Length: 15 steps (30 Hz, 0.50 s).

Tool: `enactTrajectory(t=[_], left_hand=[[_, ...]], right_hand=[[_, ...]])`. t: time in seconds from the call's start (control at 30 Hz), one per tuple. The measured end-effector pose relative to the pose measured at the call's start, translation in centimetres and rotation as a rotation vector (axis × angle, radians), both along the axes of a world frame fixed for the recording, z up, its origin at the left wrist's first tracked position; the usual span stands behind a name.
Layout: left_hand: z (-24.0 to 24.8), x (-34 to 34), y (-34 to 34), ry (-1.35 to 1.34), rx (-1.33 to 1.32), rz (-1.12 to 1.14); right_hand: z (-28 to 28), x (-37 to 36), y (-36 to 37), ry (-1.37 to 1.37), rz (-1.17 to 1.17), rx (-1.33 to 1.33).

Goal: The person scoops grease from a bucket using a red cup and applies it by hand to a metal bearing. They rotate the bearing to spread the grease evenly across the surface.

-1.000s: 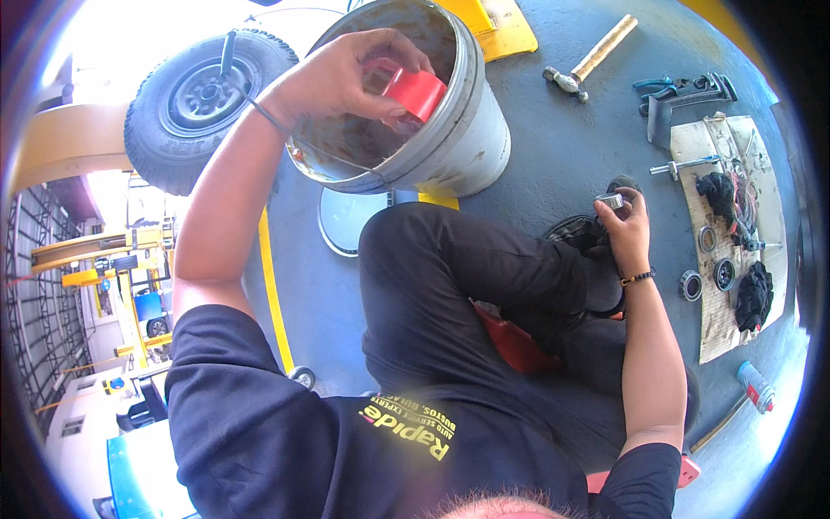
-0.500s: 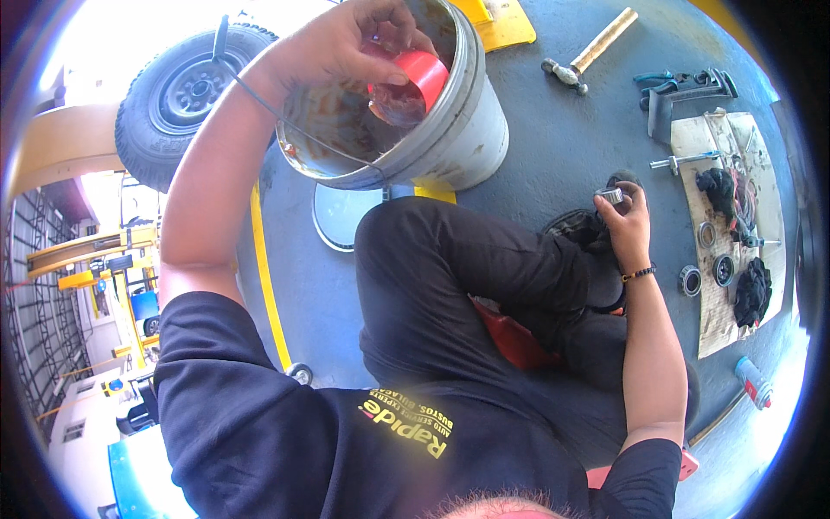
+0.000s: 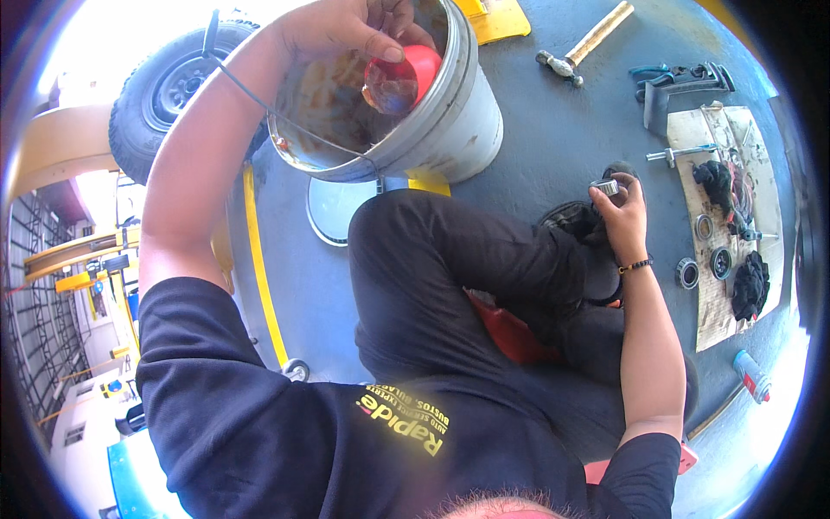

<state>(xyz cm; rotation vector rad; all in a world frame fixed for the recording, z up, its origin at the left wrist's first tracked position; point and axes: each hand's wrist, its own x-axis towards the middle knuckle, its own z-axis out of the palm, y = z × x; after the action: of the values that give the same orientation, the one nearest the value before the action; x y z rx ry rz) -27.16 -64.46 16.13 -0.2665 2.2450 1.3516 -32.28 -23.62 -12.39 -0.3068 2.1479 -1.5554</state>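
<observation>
Keeping the left hand [image 3: 346,26] closed on the red cup [image 3: 406,73] inside the bucket [image 3: 458,121], hold it level; the right hand [image 3: 621,216] pinches the bearing [image 3: 605,187].

grey workshop floor [image 3: 553,130], yellow painted line [image 3: 259,285], strong daylight at left.

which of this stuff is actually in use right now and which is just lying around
In use:
- left hand holding a red cup inside the grey bucket
- right hand holding a small metal bearing

Lying about:
- hammer
- cardboard sheet with bearing rings and black rags
- wheel
</observation>
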Motion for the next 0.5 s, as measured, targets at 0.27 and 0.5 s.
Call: enactTrajectory(t=[0.27, 0.5], left_hand=[[-0.1, -1.0, -1.0, -0.036, 0.052, 0.013], [-1.1, -0.3, -2.6, 0.021, 0.179, 0.026]], right_hand=[[-0.2, 0.0, 0.0, -0.012, -0.006, -0.019], [-0.6, 0.0, -0.2, -0.051, 0.0, -0.065]])
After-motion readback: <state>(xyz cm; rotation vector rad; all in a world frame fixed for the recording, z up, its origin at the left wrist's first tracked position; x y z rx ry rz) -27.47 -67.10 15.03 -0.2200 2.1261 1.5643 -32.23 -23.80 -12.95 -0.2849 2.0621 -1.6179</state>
